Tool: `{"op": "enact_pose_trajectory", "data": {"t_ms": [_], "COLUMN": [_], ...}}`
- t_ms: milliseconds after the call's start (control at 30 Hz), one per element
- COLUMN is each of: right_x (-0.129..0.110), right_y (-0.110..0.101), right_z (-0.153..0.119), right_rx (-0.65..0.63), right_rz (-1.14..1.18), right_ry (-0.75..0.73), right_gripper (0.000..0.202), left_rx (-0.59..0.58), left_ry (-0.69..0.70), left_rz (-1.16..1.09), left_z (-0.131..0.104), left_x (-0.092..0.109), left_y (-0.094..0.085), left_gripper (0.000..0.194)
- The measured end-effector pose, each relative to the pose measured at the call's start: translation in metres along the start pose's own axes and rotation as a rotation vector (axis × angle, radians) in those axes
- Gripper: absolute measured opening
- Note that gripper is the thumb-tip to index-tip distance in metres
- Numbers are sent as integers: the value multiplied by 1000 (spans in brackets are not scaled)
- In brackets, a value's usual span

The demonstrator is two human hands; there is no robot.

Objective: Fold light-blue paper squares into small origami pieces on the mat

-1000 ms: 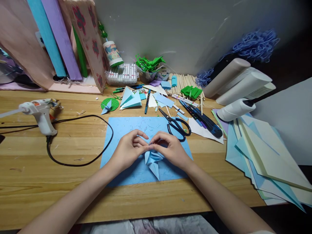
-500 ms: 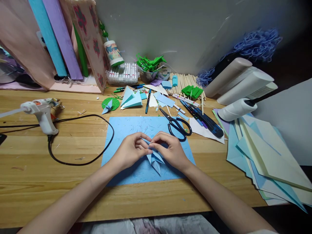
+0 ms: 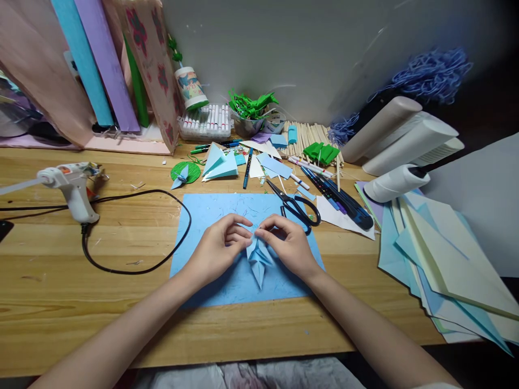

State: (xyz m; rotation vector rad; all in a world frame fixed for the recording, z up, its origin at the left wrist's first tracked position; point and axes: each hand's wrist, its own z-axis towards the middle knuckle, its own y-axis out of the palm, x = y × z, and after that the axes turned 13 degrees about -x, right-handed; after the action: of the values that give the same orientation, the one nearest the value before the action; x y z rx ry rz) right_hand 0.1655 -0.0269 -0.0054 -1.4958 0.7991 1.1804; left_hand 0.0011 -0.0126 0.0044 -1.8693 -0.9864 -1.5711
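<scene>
Here's the folded blue paper, all crisp creases and layered, petal-like flaps, running down to a sharp point aimed at the wearer, held right over the middle of the blue sheet. The right hand has thumb and forefinger pinched together on its narrow upper end; the left hand closes thumb and curled fingers on its left edge, the forefinger arched above. Beneath, the flat blue sheet shows fine scratchy marks, and across its far right corner lie scissors, dark metal blades, looped black handles. Just beyond the sheet, look, a textured green disc carries a small pointed paper fold, and beside it stands a pale, fan-shaped paper piece. Off to the left, a smooth white plastic glue gun trails a glossy black cable in a wide loop over the grained wooden surface. Out right, it's a slanting stack of pastel paper, with white cylindrical rolls behind and tangled blue yarn above. And along the back: slim pale sticks, stringy green strips heaped in a tub, and a clear box of markers.
</scene>
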Motion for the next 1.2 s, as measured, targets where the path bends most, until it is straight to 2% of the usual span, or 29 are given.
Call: {"op": "enact_pose_trajectory", "data": {"t_ms": [100,233,367,533,800,967,1100,1200], "right_x": [0,0,-1,-1,-4,-11,-10,-10], "right_y": [-5,-8,-6,-3,-5,-6,-2,0], "right_z": [4,7,6,3,-1,-3,-2,-2], "right_rx": [65,77,42,2,-155,-128,-166,-150], "right_rz": [135,218,226,249,147,-17,2,-27], "right_ry": [78,99,88,27,-51,-66,-31,-65], "right_gripper": [15,17,16,15,15,6,7,6], "left_rx": [-2,-67,-16,38,75,84,90,84], "left_ry": [49,81,89,43,74,142,191,204], "left_rz": [6,132,192,158,243,287,311,334], "left_z": [0,-2,-2,1,-3,-4,-5,-6], "left_x": [4,7,4,2,6,9,12,14], "left_y": [-1,-1,-1,0,0,0,-1,-3], "left_gripper": [15,17,9,12,25,24,19,17]}}
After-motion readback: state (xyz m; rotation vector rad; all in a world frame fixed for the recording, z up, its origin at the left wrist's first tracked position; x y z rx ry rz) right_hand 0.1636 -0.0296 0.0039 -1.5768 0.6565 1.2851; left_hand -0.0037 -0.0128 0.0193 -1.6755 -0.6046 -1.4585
